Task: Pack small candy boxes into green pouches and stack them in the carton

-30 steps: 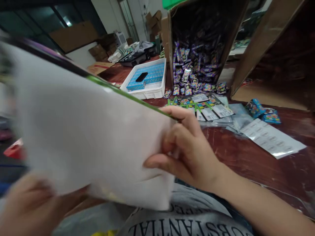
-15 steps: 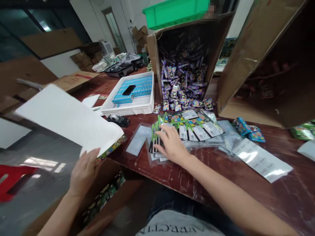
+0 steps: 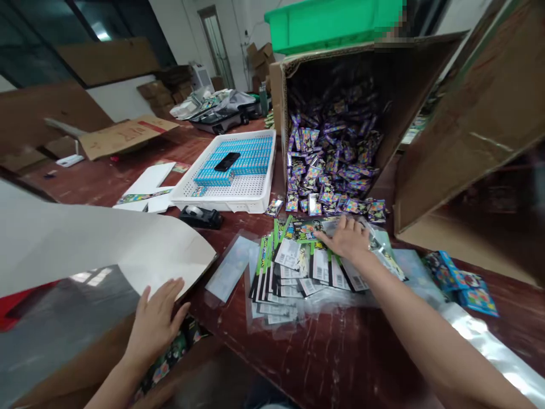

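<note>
My left hand point(image 3: 157, 318) is at the near left edge of the table, fingers stretched out against a large white sheet point(image 3: 162, 250) that bends over the edge. No grip on the sheet shows. My right hand point(image 3: 351, 241) lies flat with spread fingers on the upper right of a fanned pile of printed cards in clear sleeves point(image 3: 289, 255). Green strips and white barcode labels mark these cards. A clear sleeve with a pale insert point(image 3: 232, 270) lies just left of the pile.
A white perforated tray point(image 3: 251, 201) holds blue boxes and a black phone point(image 3: 227, 161). Beside it are a tape dispenser point(image 3: 200, 217) and a cardboard box point(image 3: 279, 108) spilling small purple packets point(image 3: 327, 190). Blue packets point(image 3: 462, 284) lie right. Below the left hand is an open carton point(image 3: 68, 363).
My right hand has moved right and away from me across the cards. My left fingers have opened from around the white sheet, which has dropped lower. The view has shifted.
</note>
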{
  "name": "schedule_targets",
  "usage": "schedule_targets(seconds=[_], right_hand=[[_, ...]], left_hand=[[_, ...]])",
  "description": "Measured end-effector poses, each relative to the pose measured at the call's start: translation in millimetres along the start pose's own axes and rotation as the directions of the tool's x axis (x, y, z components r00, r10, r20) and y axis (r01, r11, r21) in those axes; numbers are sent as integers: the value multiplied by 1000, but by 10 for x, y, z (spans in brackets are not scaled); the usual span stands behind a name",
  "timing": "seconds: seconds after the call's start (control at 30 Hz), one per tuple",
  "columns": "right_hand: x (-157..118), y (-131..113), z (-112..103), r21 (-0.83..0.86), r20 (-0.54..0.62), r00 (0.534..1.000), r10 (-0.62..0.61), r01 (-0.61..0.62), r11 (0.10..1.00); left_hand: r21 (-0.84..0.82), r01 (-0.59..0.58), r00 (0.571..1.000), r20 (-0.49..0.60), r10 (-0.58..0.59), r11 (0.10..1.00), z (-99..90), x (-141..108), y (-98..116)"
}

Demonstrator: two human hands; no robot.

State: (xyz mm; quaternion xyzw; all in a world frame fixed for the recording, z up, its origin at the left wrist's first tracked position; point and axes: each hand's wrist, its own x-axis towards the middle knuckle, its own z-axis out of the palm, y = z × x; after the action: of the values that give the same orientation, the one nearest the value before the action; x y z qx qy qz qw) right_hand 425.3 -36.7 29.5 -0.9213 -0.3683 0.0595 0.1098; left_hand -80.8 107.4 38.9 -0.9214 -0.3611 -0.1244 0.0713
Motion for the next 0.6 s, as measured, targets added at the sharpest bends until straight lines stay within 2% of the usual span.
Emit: schedule_targets(seconds=[0.1,0.17,0.3,0.37,0.43,0.5,0.53,0.57,0.6], right_hand=[[-7,109,-19,69,85,972,-219,214,974],[-64,200,-69,121,92,939,-333,321,939],[-131,309,-181,189,31,942,-335,323,927],[-145,342,-241,228,5,944,-329,320,920],[-183,395,-314,282,-27,937,-347,340,897],[-249,498,-372,363,-93,928,-361,369,855],[-290,573,-379,416,-115,925,-363,377,828],[-336,662,-362,451,-134,923,-361,381,807],[-391,761,-317,470,-111,912,-395,398,788]], left_hand=[[-39,54,986,-155,-59,998,-100,306,287],[-104,56,978,-194,-75,993,-83,599,534],[-336,-42,981,-194,-25,941,23,1221,1272],[-448,-121,983,-177,45,886,13,1499,1709],[-498,-208,978,-130,164,842,-17,1807,2058],[-518,-218,976,-110,188,827,-8,2211,2190],[-514,-165,986,-94,136,842,15,2447,2145],[-492,-57,997,-68,27,868,46,2693,2027],[-446,103,992,-16,-123,889,76,2935,1846]])
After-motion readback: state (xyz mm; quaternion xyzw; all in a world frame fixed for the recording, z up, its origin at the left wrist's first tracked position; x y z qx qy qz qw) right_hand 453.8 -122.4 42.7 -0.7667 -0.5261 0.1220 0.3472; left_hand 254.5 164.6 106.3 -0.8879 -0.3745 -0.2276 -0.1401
